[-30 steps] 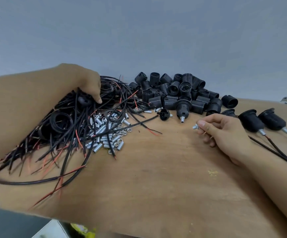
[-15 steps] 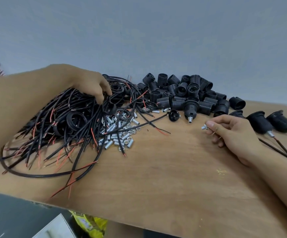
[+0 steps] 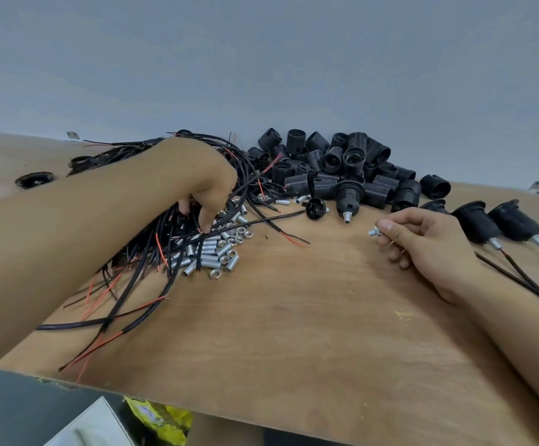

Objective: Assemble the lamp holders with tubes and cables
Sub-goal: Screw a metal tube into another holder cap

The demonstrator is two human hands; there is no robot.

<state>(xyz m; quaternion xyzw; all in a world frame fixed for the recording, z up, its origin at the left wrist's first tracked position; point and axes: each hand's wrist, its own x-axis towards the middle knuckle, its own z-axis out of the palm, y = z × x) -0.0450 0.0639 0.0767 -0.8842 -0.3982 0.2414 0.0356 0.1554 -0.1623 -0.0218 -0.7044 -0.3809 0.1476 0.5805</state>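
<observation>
Left hand [image 3: 208, 185] digs curled fingers into the cable tangle [image 3: 152, 259] at the table's [image 3: 293, 333] left edge; right hand [image 3: 422, 246] pinches a small metal tube [image 3: 373, 232] mid-table, before the back-edge lamp holders [image 3: 342, 169].

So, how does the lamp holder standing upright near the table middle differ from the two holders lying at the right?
The upright holder stands with its metal tube pointing down at the table; the two lying holders rest on their sides. The upright holder has no cable in its tube; each lying one has a cable running out of it. All are black, each with a silver tube.
</observation>
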